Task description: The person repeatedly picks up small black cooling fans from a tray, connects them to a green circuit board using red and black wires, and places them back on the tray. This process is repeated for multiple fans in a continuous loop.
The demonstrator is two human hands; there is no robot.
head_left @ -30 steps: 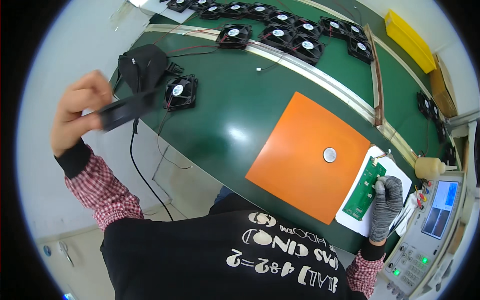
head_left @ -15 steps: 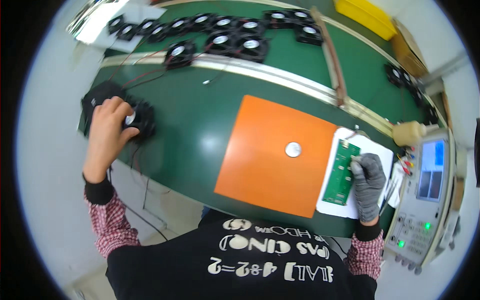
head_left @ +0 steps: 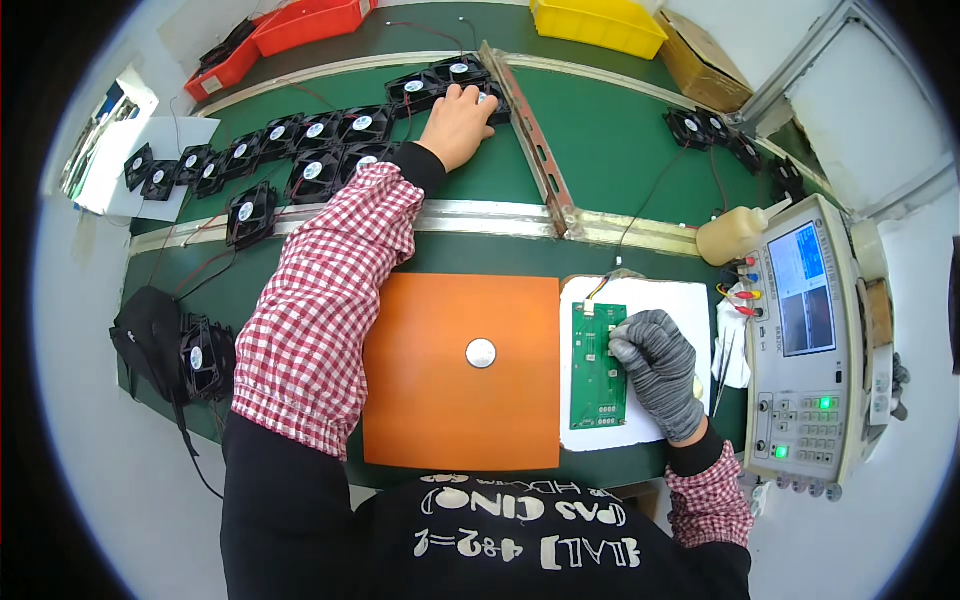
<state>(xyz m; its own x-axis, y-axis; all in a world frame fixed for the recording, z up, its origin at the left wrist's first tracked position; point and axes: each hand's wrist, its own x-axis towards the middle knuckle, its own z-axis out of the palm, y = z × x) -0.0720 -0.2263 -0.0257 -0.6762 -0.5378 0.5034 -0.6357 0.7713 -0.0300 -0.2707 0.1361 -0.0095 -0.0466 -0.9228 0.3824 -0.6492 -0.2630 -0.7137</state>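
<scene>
My left hand (head_left: pixel 458 128), bare, reaches across the bench to the far row of black cooling fans. Its fingers are curled over the cooling fan (head_left: pixel 497 102) beside the rusty metal bar, hiding most of it. My right hand (head_left: pixel 660 372), in a grey knitted glove, is closed in a pinch at the right edge of a green circuit board (head_left: pixel 597 385). What sits between those fingertips is hidden. The board lies on a white pad (head_left: pixel 655 300), with a wire connector (head_left: pixel 590 307) plugged in at its top. A round silvery disc (head_left: pixel 481 353) lies on the orange mat (head_left: pixel 430 420).
A metal bar (head_left: pixel 530 140) divides the far bench. At right stand a bottle (head_left: pixel 730 237) and a test instrument (head_left: pixel 805 340) with a lit screen. A black cap (head_left: pixel 145 335) and another fan (head_left: pixel 205 358) lie left. Yellow (head_left: pixel 600 25) and red bins (head_left: pixel 310 25) stand behind.
My left hand has left the fan by the black cap and reached far and right to the fan row. My right hand stays at the board's right edge. The whole view has shifted.
</scene>
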